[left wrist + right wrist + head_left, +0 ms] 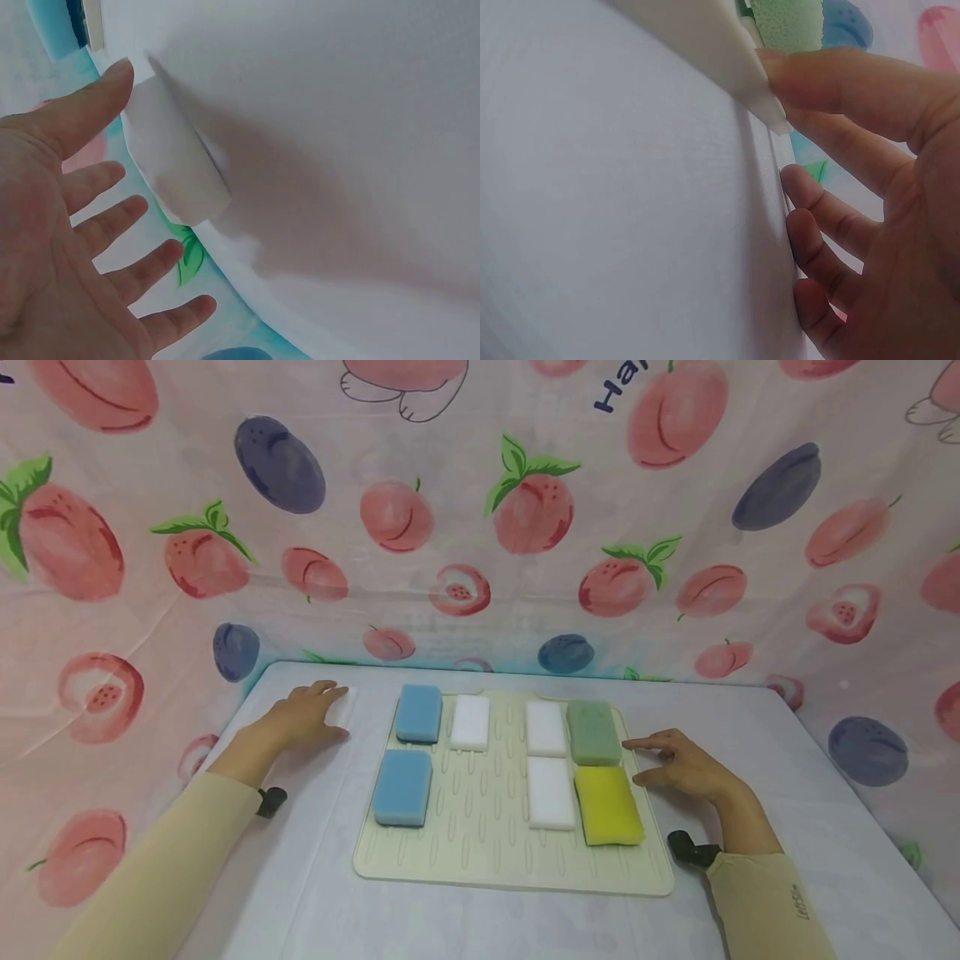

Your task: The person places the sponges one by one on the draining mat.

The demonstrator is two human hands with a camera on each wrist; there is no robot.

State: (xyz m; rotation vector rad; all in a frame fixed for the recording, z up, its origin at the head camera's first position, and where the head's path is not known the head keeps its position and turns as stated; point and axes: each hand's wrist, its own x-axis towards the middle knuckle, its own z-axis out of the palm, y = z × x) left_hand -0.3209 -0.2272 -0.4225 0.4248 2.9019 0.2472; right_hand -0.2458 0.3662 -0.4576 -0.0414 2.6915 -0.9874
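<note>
A pale cream ribbed mat [480, 852] lies on the table with sponges in two rows. My left hand [303, 714] is over the table left of the mat, fingers and thumb spread apart, holding nothing. In the left wrist view its thumb tip overlaps the end of a white block-shaped piece [172, 157]. My right hand [682, 768] is beside the mat's right edge, its fingertips right at the rim. Close to it are a green sponge [594, 732] and a yellow sponge [609, 806]. In the right wrist view the thumb overlaps the mat's edge [727, 52].
Two blue sponges [402, 787] sit along the mat's left side. White sponges lie at its upper left [470, 723] and right of centre [551, 793]. A fruit-print curtain [480, 527] rises behind the white table [480, 927] and along both sides.
</note>
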